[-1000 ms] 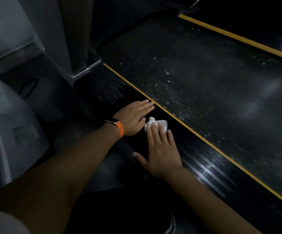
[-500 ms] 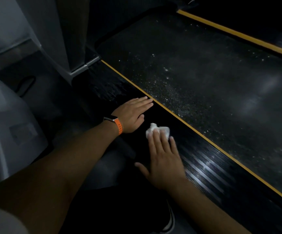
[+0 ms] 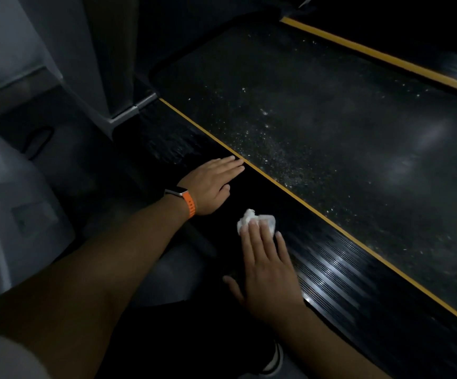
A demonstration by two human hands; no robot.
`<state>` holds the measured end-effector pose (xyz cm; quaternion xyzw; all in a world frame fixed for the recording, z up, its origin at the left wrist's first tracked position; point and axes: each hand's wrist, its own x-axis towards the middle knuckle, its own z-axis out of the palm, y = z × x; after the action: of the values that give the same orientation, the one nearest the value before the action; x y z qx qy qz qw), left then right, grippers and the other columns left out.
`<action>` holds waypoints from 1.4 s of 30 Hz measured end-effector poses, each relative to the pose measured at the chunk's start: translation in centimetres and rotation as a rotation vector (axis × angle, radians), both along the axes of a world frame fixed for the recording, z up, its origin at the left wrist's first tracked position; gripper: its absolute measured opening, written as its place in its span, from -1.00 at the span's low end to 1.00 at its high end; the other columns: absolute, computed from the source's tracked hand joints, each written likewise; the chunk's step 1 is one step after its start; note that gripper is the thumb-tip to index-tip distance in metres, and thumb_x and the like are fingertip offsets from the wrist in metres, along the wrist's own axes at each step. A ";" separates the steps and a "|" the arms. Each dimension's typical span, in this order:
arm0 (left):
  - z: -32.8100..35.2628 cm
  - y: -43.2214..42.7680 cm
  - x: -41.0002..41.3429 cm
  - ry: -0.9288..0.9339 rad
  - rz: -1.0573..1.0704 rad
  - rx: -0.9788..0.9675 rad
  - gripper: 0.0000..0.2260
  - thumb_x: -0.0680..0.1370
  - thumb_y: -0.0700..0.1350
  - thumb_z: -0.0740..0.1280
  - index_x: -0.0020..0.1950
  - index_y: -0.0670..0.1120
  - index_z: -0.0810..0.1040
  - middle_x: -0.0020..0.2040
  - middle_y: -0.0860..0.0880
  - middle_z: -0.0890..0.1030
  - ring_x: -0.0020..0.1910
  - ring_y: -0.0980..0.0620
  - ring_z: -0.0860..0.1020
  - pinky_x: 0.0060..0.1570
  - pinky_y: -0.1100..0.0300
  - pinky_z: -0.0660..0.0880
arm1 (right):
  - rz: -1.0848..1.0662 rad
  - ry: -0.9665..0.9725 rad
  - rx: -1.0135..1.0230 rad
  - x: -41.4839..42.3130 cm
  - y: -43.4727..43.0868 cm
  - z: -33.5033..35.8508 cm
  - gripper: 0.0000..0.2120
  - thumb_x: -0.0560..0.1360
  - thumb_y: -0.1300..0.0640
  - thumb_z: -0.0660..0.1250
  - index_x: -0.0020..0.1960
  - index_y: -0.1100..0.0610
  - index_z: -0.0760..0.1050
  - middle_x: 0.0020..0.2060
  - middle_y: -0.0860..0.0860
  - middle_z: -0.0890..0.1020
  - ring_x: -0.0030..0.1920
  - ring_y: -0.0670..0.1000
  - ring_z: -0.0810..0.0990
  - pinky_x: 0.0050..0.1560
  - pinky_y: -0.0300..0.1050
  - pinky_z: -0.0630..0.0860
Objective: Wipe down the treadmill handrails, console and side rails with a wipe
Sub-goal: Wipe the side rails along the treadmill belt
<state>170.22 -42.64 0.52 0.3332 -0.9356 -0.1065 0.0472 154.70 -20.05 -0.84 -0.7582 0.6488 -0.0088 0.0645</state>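
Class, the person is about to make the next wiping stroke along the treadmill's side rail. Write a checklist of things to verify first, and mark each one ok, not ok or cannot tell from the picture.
1. Wipe held under control: ok, the right hand presses it with straight fingers.
2. Wipe touching the side rail: ok.
3. Left hand apart from the wipe: ok, it rests flat on the rail farther along.
4. Wipe clean enough to use: cannot tell, the picture is too dim.
5. Rail surface free of dirt: cannot tell, it is dark.
6. Belt beside the yellow stripe free of debris: not ok, white specks are scattered on it.
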 end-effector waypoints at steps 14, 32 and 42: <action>0.6 1.1 -0.8 -0.107 0.042 0.003 -0.40 0.64 0.03 -0.07 0.67 -0.11 0.13 0.68 -0.03 0.07 0.66 0.04 -0.03 0.62 0.02 -0.01 | 0.008 0.033 -0.030 -4.7 5.7 -0.1 -0.10 0.51 -0.34 0.16 0.65 0.23 0.20 0.65 0.19 0.19 0.64 0.19 0.20 0.50 0.26 0.15; -0.1 4.0 -2.7 -0.022 0.058 0.007 -0.45 0.65 -0.03 0.06 0.65 -0.08 0.21 0.67 0.01 0.15 0.65 0.10 0.02 0.62 0.15 -0.08 | -0.031 -0.020 -0.081 -5.4 3.9 0.1 -0.14 0.59 -0.41 0.08 0.62 0.23 0.28 0.61 0.17 0.29 0.61 0.18 0.26 0.48 0.25 0.16; -0.2 3.9 -2.9 0.010 0.054 -0.006 -0.42 0.61 0.01 -0.02 0.63 -0.09 0.28 0.65 -0.01 0.20 0.65 0.08 0.07 0.62 0.06 0.04 | 0.019 0.035 0.052 -2.4 -3.4 1.7 -0.09 0.60 -0.44 -0.07 0.67 0.23 0.07 0.66 0.19 0.07 0.66 0.18 0.03 0.57 0.26 -0.08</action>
<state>167.31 -38.77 0.31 0.3578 -0.9263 -0.1039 0.0559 152.26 -23.46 0.81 -0.7625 0.6425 0.0221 0.0730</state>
